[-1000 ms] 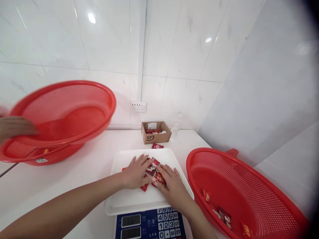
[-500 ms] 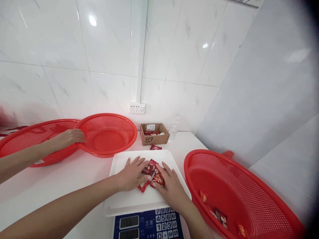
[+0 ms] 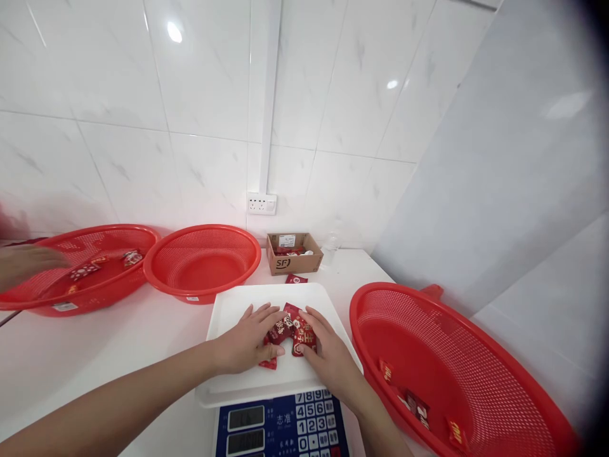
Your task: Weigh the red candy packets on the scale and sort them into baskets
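A white tray [image 3: 238,387] tops a blue-panelled digital scale [image 3: 280,428]. Small red snack packets lie in the middle of the tray. My left hand [image 3: 242,343] curls around a dark red packet [image 3: 281,328], thumb and fingers on either side of it. Partly under that thumb is another red packet [image 3: 269,364]. From the other side, my right hand [image 3: 330,355] has its thumb and fingers around a brighter red packet [image 3: 303,333] with gold lettering. Parts of the packets are hidden by my fingers.
On the right a red basket [image 3: 504,355] holds a few packets. At the left stand another red basket [image 3: 118,285] with packets and a round red basket [image 3: 204,295]. A cardboard box [image 3: 297,263] and a loose packet [image 3: 295,279] are behind the tray. A co-worker's hand [image 3: 31,263] reaches in.
The co-worker's hand has let go of the round basket's rim and moved left over the left basket. The packets between my hands have shifted slightly; the bright red one stands more upright.
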Demonstrator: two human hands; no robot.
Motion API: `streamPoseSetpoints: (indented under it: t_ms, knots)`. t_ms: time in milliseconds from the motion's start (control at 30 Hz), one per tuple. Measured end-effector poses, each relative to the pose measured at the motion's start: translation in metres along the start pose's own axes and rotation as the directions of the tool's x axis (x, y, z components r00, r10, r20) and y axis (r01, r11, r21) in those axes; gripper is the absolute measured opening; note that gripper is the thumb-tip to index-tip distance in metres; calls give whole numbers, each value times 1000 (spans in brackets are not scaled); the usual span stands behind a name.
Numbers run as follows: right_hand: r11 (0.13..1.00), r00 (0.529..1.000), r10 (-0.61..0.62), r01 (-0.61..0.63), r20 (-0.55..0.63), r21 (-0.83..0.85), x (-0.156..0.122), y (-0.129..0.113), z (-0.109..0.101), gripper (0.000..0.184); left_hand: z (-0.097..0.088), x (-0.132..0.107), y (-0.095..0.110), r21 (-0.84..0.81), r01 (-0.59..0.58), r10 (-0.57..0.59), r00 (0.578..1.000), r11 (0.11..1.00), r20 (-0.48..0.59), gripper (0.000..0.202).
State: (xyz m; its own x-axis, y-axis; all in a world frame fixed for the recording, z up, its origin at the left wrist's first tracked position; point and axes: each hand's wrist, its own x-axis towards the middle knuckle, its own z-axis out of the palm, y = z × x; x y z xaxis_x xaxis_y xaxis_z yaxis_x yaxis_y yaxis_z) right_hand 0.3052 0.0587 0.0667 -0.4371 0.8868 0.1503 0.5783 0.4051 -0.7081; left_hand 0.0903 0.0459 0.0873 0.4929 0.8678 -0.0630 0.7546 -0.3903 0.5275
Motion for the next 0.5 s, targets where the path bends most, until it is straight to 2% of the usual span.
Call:
streamPoseSetpoints:
  t_ms: [100, 233, 300, 367, 500]
  knots:
    - [996, 989, -86, 82, 121, 39, -2, -4, -3, 59, 3, 0, 4, 4, -9, 8, 999, 1000, 47, 77]
    - [1000, 973, -16, 18, 229, -7, -4, -8, -6, 61, 5, 5, 3, 63, -48, 44, 998, 997, 54, 92]
    - [999, 968, -30, 34, 248, -13, -4, -8, -6, 62, 6, 9, 0, 86, -63, 60, 997, 994, 40, 95]
    - [998, 974, -60, 60, 220, 8, -4, -6, -4, 63, 5, 12, -2, 105, -71, 67, 997, 992, 35, 96]
    - [994, 996, -66, 61, 55, 89, -2, 1, 0, 64, 3, 15, 4, 104, -43, 40, 999, 994, 33, 95]
